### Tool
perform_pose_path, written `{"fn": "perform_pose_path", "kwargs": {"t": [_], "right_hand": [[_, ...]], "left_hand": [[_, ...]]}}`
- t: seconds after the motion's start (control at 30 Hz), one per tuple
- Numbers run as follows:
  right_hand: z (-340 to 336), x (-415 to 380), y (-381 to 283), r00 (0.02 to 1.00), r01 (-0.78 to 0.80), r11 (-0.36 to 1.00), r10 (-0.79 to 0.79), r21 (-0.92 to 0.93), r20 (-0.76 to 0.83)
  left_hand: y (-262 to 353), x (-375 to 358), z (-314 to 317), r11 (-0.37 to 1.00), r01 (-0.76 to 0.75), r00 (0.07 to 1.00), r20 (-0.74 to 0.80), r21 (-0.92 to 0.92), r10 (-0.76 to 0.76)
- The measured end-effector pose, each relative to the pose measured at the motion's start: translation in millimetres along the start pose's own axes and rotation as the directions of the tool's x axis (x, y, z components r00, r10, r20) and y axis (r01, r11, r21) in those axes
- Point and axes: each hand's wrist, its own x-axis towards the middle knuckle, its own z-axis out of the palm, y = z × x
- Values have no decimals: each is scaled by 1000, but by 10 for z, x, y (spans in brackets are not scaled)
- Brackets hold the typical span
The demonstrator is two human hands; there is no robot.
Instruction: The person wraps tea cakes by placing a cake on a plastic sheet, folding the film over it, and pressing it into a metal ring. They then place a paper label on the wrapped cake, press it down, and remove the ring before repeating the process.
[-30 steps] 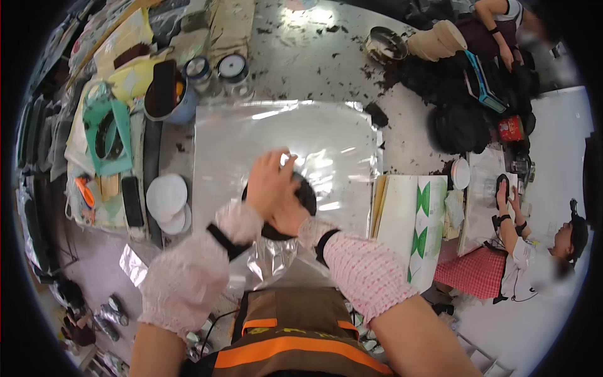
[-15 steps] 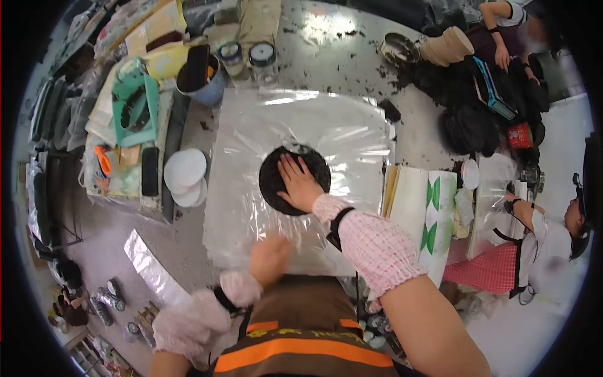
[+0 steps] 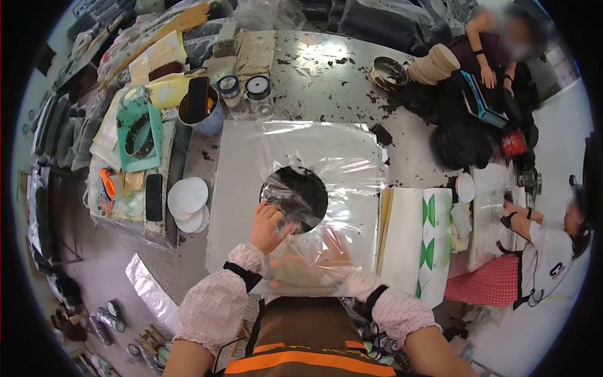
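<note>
Film [image 3: 358, 188], clear and shiny, is lying at least partly over the black disc [image 3: 308, 195] near the middle of the head view, creasing and throwing back light on the right side. My left hand [image 3: 268, 227] is resting at the disc's lower-left edge, its fingers bending and sitting slightly apart; I cannot tell whether they are pinching the film or only touching it. My right hand [image 3: 330, 257] is showing blurred through the film below the disc, so I cannot tell how its fingers are standing. As I judge it, I am spreading the film across the disc, and the next move is calling for light, even tension that is not dragging the disc along. The disc is lying flat, its broad side facing up; being round, it is pointing no particular way and showing no clear long axis. White discs [image 3: 188, 198] are overlapping at left of centre, and a white-and-green pack [image 3: 436, 245] is lying at right of centre, both well apart from my fingers.
</note>
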Motion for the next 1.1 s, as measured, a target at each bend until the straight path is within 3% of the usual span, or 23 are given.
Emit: {"fn": "perform_pose_path", "kwargs": {"t": [0.07, 0.1, 0.13, 0.17, 0.23, 0.27, 0.3, 0.33, 0.37, 0.43, 0.47, 0.53, 0.57, 0.6, 0.67, 0.7, 0.73, 0.77, 0.8, 0.9, 0.93, 1.0, 1.1], "right_hand": [[-421, 117, 30, 964, -212, 977, 211, -8, 161], [-181, 183, 363, 999, -44, 976, 44, -211, -5], [-89, 367, 528, 890, 313, 857, -415, -410, -188], [-162, 659, 350, 820, 324, 873, -452, -365, -352], [-364, 1411, -237, 690, 196, 978, -189, -70, -698], [-412, 1654, -383, 653, 157, 986, -64, 52, -755], [-424, 1803, -415, 691, 123, 979, 35, 166, -722], [-462, 1844, -339, 877, -58, 932, 219, 358, -428], [-429, 1909, -318, 817, 31, 966, 123, 257, -564], [-302, 1988, -314, 655, 154, 988, -95, 10, -749], [-405, 1953, -372, 724, 179, 984, -127, 7, -678], [-473, 1911, -352, 688, 250, 961, -92, 117, -720], [-501, 1904, -351, 667, 294, 941, -75, 169, -741], [-570, 1861, -413, 696, 269, 848, 157, 456, -701], [-751, 2087, -544, 622, 321, 831, 176, 454, -763], [-727, 2134, -631, 587, 337, 819, 203, 464, -784], [-574, 2199, -563, 707, 296, 924, -41, 243, -706], [-469, 2179, -513, 698, 294, 940, -89, 171, -711], [-338, 2121, -486, 685, 289, 953, -138, 93, -715], [-287, 1892, -486, 706, 263, 965, -204, -17, -678], [-339, 1805, -458, 737, 251, 967, -225, -51, -638], [-729, 1677, -494, 839, 245, 968, -240, -56, -489], [-444, 2054, -268, 915, 81, 996, -88, -34, -395]], "left_hand": [[65, 122, 88, 977, 197, 966, 154, 79, -208], [92, 193, 145, 949, 288, 925, 217, 128, -311], [-18, 137, 332, 948, 297, 939, 142, 115, -312], [4, 134, 328, 958, 279, 952, 110, 58, -284], [18, 207, 227, 973, 225, 974, 33, -44, -224], [-82, 158, 112, 952, 281, 953, 154, -124, -261], [-86, 258, -13, 944, 287, 956, -7, -164, -292], [-84, 351, -138, 936, 282, 935, -158, -209, -317], [-92, 407, -212, 925, 277, 889, -296, -260, -350], [-203, 620, -138, 937, 184, 948, -196, -298, -249], [-193, 717, -60, 950, 144, 980, -97, -276, -176], [-72, 785, 72, 991, 86, 994, 74, -99, -79], [-99, 709, 141, 991, 100, 994, 49, -88, -96], [-143, 646, 237, 991, 112, 994, 21, -76, -111], [-173, 618, 362, 996, 76, 996, -50, -53, -79], [-159, 499, 426, 977, 170, 980, -81, -129, -181], [-196, 478, 505, 949, 242, 957, -113, -204, -268], [-233, 543, 548, 915, 292, 929, -144, -278, -340], [-100, 657, 404, 953, 262, 934, -208, -154, -291], [155, 819, 261, 950, 284, 914, -265, -128, -309], [-37, 767, 287, 994, 112, 991, -74, 1, -112], [-87, 704, 306, 994, 113, 993, 46, -9, -113], [119, 674, 74, 988, 98, 947, 295, 116, -128]]}}
